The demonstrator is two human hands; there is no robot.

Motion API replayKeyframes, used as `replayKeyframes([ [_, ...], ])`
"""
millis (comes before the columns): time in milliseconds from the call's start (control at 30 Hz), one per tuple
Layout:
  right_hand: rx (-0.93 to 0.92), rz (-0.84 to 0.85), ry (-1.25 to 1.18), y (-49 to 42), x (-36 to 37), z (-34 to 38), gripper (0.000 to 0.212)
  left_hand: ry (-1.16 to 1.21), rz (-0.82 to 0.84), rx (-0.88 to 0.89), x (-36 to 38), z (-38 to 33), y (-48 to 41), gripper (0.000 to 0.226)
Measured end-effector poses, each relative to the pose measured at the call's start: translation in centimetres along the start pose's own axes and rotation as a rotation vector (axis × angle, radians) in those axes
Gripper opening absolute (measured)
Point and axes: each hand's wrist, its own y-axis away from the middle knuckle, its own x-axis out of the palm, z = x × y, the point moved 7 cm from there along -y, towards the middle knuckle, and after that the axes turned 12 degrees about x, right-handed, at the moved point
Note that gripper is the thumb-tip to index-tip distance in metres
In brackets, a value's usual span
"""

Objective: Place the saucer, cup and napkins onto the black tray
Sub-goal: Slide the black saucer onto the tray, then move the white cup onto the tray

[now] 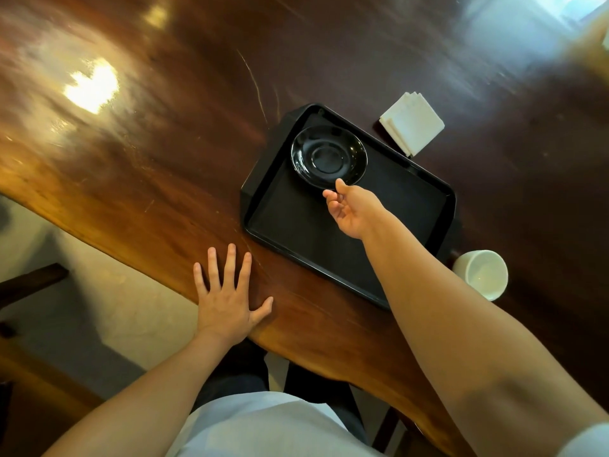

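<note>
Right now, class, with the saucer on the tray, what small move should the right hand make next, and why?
Probably let go of the saucer, which already sits on the black tray, and draw the right hand back toward the white cup, still on the table.

— What sort of place is shown?
— A café or eatery is suggested: a glossy dark-brown wooden worktop (164, 166), a black rectangular plastic serving tray (329, 245), folded white paper napkins (412, 123).

Blk saucer (329, 156), blk tray (408, 206), wht cup (482, 273)
</note>
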Motion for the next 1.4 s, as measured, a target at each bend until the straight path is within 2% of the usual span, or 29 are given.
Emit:
replayKeyframes([
  [233,-0.030,0.021,0.018,-0.1,0.3,-0.2,0.028,-0.002,0.009,-0.003,0.0,0.0,0.0,0.101],
  [433,0.003,0.063,-0.050,-0.1,-0.3,-1.1,0.026,-0.014,0.022,-0.002,0.1,-0.1,-0.2,0.101],
  [567,-0.007,0.074,0.033,0.3,-0.9,-1.3,0.031,-0.027,0.016,0.003,0.1,-0.1,0.0,0.101],
  [833,-0.044,-0.055,0.136,1.1,-7.6,-2.5,0.041,-0.032,0.064,-0.070,-0.3,-1.2,-0.5,0.102],
  [967,-0.083,-0.122,0.121,1.9,-11.5,-3.8,0.039,-0.027,0.082,-0.060,-0.3,-2.1,-0.1,0.092],
  [1033,-0.111,-0.180,0.122,2.2,-13.4,-4.3,0.039,-0.023,0.064,0.011,-0.3,-2.5,0.1,0.082],
  [1100,-0.128,-0.259,-0.031,4.0,-21.4,-6.1,0.038,-0.076,0.088,0.239,0.1,-8.3,0.0,0.078],
  [1233,-0.106,-0.321,-0.082,4.2,-24.3,-7.0,0.039,-0.111,0.132,0.207,0.5,-9.3,0.0,0.080],
  [1400,-0.092,-0.433,-0.192,4.8,-29.7,-7.9,0.039,-0.160,0.182,0.411,1.2,-14.4,0.0,0.078],
])
